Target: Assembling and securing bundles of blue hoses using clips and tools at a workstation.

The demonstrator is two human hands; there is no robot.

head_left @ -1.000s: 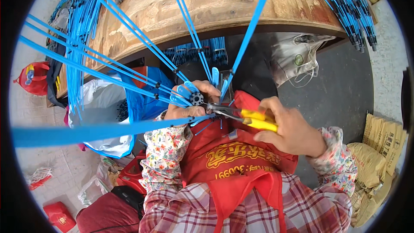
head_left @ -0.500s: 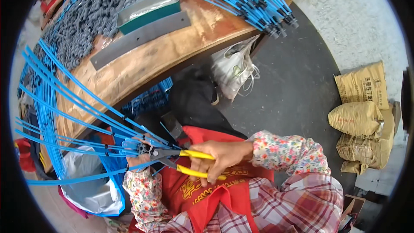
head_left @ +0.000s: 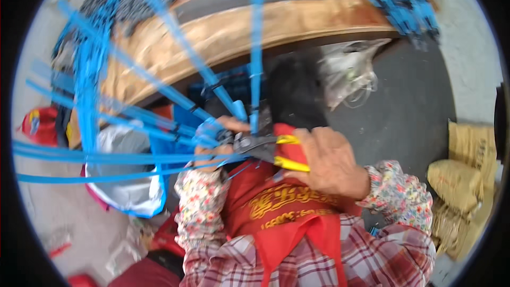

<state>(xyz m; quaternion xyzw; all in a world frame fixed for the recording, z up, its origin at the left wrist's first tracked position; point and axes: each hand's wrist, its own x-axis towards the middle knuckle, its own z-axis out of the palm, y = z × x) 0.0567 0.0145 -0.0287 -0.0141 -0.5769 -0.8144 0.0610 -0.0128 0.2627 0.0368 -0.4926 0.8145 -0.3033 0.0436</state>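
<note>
Across the upper part of the view runs a wooden table (head_left: 350, 13), with grey parts (head_left: 138, 2) heaped toward its back left. Brown sacks (head_left: 454, 186) stand at the far right, and a white-lined blue bag (head_left: 127, 196) sits left of the person's red apron (head_left: 300, 239). Before the apron, a fan of long blue rods (head_left: 257, 37), blurred, spreads upward and leftward from the left hand (head_left: 210, 157), whose fingers curl around the gathered ends. The right hand (head_left: 329, 162), partly closed, grasps the parted yellow handles of the pliers (head_left: 260, 148); their dark metal head points at the left hand, though whether it bites anything cannot be told. Between left thumb and fingers shows a small dark hub (head_left: 226, 137), close by the pliers' tip.
</note>
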